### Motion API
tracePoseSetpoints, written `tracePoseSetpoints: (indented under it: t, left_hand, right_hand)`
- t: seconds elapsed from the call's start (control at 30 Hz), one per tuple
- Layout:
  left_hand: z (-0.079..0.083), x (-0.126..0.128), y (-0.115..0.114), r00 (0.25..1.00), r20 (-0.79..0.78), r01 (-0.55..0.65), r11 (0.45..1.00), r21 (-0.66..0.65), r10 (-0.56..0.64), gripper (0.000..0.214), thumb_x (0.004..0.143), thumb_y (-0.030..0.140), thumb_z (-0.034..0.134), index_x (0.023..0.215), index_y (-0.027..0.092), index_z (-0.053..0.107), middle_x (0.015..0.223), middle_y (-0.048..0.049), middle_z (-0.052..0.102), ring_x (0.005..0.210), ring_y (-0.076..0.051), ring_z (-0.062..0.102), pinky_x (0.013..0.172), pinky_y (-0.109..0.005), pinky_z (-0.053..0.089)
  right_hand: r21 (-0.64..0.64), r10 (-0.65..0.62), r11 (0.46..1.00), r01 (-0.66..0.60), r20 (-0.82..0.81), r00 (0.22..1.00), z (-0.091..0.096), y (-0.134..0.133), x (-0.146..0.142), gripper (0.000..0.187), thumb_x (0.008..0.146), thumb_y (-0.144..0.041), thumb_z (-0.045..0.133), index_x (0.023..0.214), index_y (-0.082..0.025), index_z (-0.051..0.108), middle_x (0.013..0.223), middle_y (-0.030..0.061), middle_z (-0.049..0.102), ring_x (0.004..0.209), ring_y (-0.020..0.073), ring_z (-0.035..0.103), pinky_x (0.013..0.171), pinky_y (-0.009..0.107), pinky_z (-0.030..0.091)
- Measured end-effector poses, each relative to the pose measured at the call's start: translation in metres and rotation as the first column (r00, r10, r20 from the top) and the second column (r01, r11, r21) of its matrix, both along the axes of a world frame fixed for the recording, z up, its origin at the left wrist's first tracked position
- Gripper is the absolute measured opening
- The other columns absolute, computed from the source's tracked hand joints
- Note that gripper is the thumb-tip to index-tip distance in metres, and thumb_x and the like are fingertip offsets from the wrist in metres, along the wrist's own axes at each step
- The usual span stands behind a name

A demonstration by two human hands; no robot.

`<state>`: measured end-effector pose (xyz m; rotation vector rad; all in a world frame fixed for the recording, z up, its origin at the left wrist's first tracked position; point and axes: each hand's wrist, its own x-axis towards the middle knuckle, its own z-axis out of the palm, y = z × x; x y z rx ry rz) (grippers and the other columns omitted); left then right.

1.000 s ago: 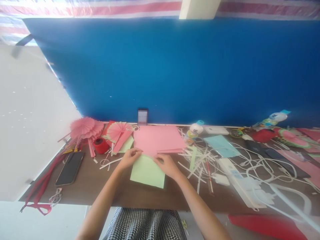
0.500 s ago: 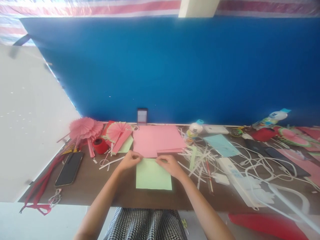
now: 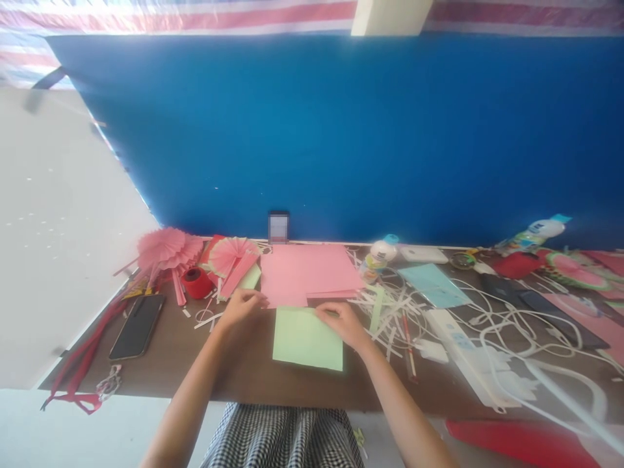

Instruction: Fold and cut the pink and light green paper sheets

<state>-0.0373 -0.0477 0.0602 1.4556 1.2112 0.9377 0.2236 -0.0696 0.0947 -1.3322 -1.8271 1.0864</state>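
A light green sheet of paper (image 3: 308, 339) lies slightly turned on the dark table in front of me. My right hand (image 3: 345, 322) has its thumb and fingers closed at the sheet's top right edge. My left hand (image 3: 240, 309) is apart from the green sheet, at its upper left. Its fingers are loosely curved with nothing visible in them, and the tips come close to the lower left corner of a pink paper stack (image 3: 312, 270). These pink sheets lie just beyond the green one.
Left are a black phone (image 3: 136, 327), red tape roll (image 3: 197, 283), pink pleated paper fans (image 3: 169, 250) and a red ribbon (image 3: 80, 361). Right are paper strips (image 3: 390, 305), a bottle (image 3: 379, 255), blue sheet (image 3: 435, 285), power strip (image 3: 463, 357) and tangled cables. A blue panel (image 3: 312, 130) stands behind.
The green sheet has shifted slightly right and turned a little clockwise, with my right hand at its edge. My left hand has come off the sheet and moved left.
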Motion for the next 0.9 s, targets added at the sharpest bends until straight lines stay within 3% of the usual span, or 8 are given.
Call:
tracePoseSetpoints:
  t: [0.07, 0.13, 0.23, 0.37, 0.57, 0.7, 0.8, 0.9]
  left_hand:
    - [0.005, 0.012, -0.002, 0.996, 0.032, 0.086, 0.996, -0.004, -0.086, 0.037, 0.076, 0.039, 0.047, 0.088, 0.011, 0.066, 0.084, -0.0105, 0.067, 0.081, -0.021, 0.061, 0.073, -0.030, 0.045]
    - [0.011, 0.025, -0.006, 0.988, -0.041, 0.154, 0.986, 0.068, -0.152, 0.034, 0.071, 0.042, 0.056, 0.084, 0.013, 0.067, 0.085, -0.0087, 0.067, 0.080, -0.020, 0.059, 0.069, -0.027, 0.044]
    - [0.012, 0.035, -0.009, 0.981, -0.016, 0.194, 0.978, 0.076, -0.193, 0.036, 0.074, 0.047, 0.054, 0.071, 0.012, 0.065, 0.068, -0.0038, 0.063, 0.062, -0.014, 0.054, 0.055, -0.022, 0.040]
    - [0.005, 0.029, -0.007, 0.977, 0.132, 0.174, 0.984, -0.033, -0.169, 0.044, 0.075, 0.051, 0.051, 0.057, 0.011, 0.059, 0.051, 0.0005, 0.052, 0.047, -0.009, 0.045, 0.049, -0.021, 0.035]
    - [0.000, 0.026, -0.007, 0.836, 0.548, 0.250, 0.914, -0.321, -0.036, 0.054, 0.073, 0.056, 0.051, 0.095, 0.009, 0.064, 0.083, -0.0133, 0.065, 0.077, -0.022, 0.060, 0.071, -0.032, 0.045]
    - [-0.005, 0.029, -0.009, 0.802, 0.597, 0.245, 0.910, -0.333, 0.003, 0.049, 0.070, 0.043, 0.061, 0.106, 0.010, 0.060, 0.093, -0.0137, 0.065, 0.083, -0.023, 0.060, 0.076, -0.032, 0.043]
    - [-0.011, 0.031, -0.009, 0.815, 0.579, 0.204, 0.924, -0.322, 0.022, 0.048, 0.065, 0.032, 0.066, 0.107, 0.010, 0.059, 0.088, -0.0112, 0.066, 0.078, -0.021, 0.060, 0.075, -0.031, 0.043]
    - [-0.013, 0.034, -0.010, 0.832, 0.552, 0.164, 0.929, -0.332, 0.050, 0.047, 0.067, 0.030, 0.063, 0.109, 0.010, 0.058, 0.082, -0.0083, 0.066, 0.073, -0.018, 0.059, 0.070, -0.028, 0.042]
  right_hand:
    - [-0.013, 0.002, 1.000, -0.002, -0.021, 1.000, -0.003, 0.000, -0.006, 0.022, 0.074, -0.034, 0.054, 0.067, -0.018, 0.067, 0.076, 0.0022, 0.069, 0.075, 0.0208, 0.061, 0.073, 0.030, 0.044]
    - [-0.036, -0.011, 0.999, 0.009, -0.052, 0.999, -0.007, 0.000, -0.011, 0.024, 0.075, -0.036, 0.054, 0.068, -0.017, 0.068, 0.076, 0.0029, 0.068, 0.075, 0.0211, 0.061, 0.072, 0.030, 0.044]
    - [-0.091, -0.071, 0.994, 0.063, -0.097, 0.993, -0.012, 0.000, -0.011, 0.028, 0.075, -0.040, 0.054, 0.071, -0.016, 0.068, 0.076, 0.0036, 0.068, 0.074, 0.0216, 0.061, 0.068, 0.031, 0.044]
    - [-0.179, -0.122, 0.980, 0.091, -0.172, 0.977, -0.017, -0.003, -0.003, 0.032, 0.072, -0.045, 0.057, 0.074, -0.015, 0.068, 0.078, 0.0047, 0.068, 0.075, 0.0222, 0.061, 0.070, 0.032, 0.044]
    - [-0.334, -0.115, 0.941, -0.044, -0.439, 0.891, -0.019, -0.007, -0.004, 0.041, 0.075, -0.050, 0.053, 0.086, -0.014, 0.069, 0.081, 0.0079, 0.069, 0.080, 0.0230, 0.062, 0.076, 0.035, 0.045]
    - [-0.361, -0.148, 0.932, -0.046, -0.493, 0.858, -0.029, -0.005, -0.004, 0.043, 0.075, -0.051, 0.053, 0.089, -0.013, 0.068, 0.082, 0.0096, 0.068, 0.079, 0.0235, 0.063, 0.076, 0.036, 0.045]
    - [-0.257, -0.228, 0.957, 0.132, -0.388, 0.893, -0.041, -0.004, -0.005, 0.039, 0.074, -0.046, 0.057, 0.097, -0.016, 0.064, 0.087, 0.0094, 0.067, 0.084, 0.0242, 0.062, 0.075, 0.037, 0.046]
    - [0.200, -0.324, 0.913, 0.354, -0.170, 0.931, -0.048, -0.005, -0.011, 0.031, 0.075, -0.036, 0.057, 0.100, -0.019, 0.061, 0.096, 0.0097, 0.064, 0.090, 0.0237, 0.058, 0.078, 0.039, 0.045]
